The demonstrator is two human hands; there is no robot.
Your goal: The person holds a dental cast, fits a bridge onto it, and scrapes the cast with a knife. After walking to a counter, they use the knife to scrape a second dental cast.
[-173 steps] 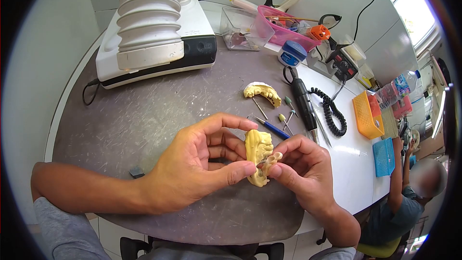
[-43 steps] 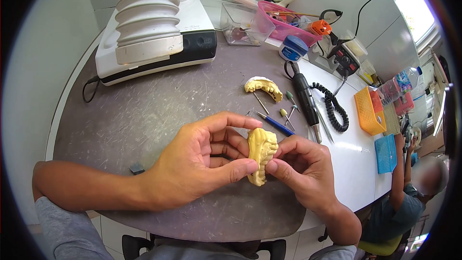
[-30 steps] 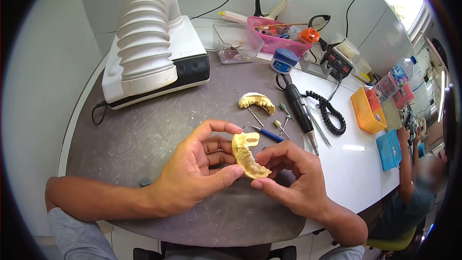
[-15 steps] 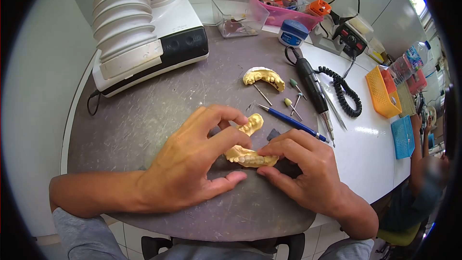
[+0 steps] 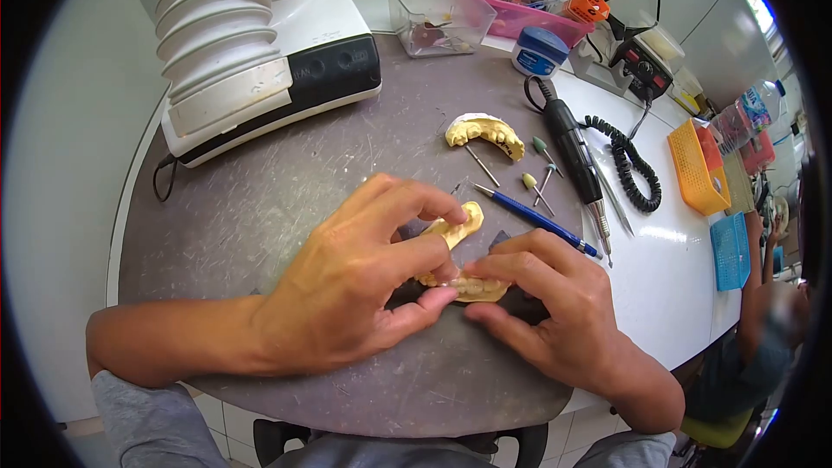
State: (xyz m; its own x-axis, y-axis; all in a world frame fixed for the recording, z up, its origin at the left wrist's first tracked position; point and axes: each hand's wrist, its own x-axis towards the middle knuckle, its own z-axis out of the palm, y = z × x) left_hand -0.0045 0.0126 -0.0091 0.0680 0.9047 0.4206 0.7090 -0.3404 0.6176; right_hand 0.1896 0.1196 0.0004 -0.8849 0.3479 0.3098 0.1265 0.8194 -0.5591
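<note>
A yellow dental cast [image 5: 479, 291] with pale translucent teeth along its near side rests low in the middle of the grey work surface. My left hand [image 5: 355, 273] has its thumb and index finger closed on the cast's left part, which they partly cover. From the other side, my right hand [image 5: 555, 299] grips the right end between thumb and fingers. The cast's far arm [image 5: 465, 224] curves up beside my left fingertips. Beyond my hands lies a second yellow cast [image 5: 487, 132], with nothing touching it.
A blue pen [image 5: 537, 220], small burs [image 5: 530, 182] and a black handpiece [image 5: 572, 152] with coiled cord lie to the right. A white machine with a hose [image 5: 269, 95] stands back left. Behind are a pink basket [image 5: 520, 13] and blue jar [image 5: 539, 52]. Another person's arm shows far right.
My left thumb and index finger have come in to the right and closed onto the cast's teeth. My right hand keeps its hold. The view has shifted slightly.
</note>
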